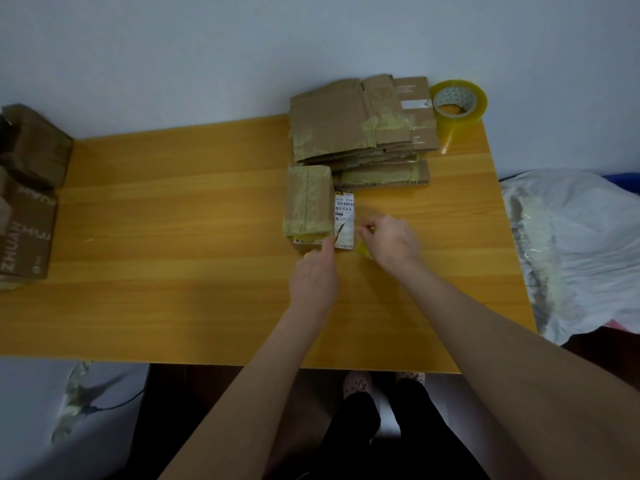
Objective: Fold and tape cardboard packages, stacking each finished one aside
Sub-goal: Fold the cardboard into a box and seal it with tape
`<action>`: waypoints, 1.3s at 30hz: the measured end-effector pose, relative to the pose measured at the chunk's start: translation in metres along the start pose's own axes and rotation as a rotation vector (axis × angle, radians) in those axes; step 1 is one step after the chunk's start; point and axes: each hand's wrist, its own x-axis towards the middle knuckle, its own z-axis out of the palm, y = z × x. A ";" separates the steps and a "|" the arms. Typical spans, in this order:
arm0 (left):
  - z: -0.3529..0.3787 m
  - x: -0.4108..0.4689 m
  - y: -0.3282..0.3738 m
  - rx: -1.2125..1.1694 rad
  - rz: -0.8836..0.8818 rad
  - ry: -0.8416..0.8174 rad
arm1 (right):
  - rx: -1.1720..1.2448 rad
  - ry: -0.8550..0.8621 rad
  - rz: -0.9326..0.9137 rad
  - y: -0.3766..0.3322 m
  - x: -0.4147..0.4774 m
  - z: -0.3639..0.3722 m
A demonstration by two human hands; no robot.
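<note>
Small folded cardboard package (307,202) being taped mid-table, just in front of the finished stack (360,133).

The package looks light and stiff, creased flat and banded in glossy yellowish tape that is probably slick; bare cardboard along its 2 long edges seems the surest hold. A white shipping label (344,220) sits on its right side. The left hand (315,275) presses the near edge with 1 straight index finger and grips nothing. The right hand (393,239) pinches a thin, clingy tape strip (363,250) between thumb and fingertips. The tape roll (458,102) stands at the wooden table's (173,202) far corner.
</note>
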 end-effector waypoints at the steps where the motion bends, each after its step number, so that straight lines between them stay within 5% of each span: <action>1: 0.000 0.000 0.000 0.001 0.001 0.006 | 0.001 0.008 0.004 0.000 0.000 0.000; 39: 0.002 0.005 0.001 0.065 0.040 -0.023 | -0.049 0.037 0.063 0.002 0.004 0.007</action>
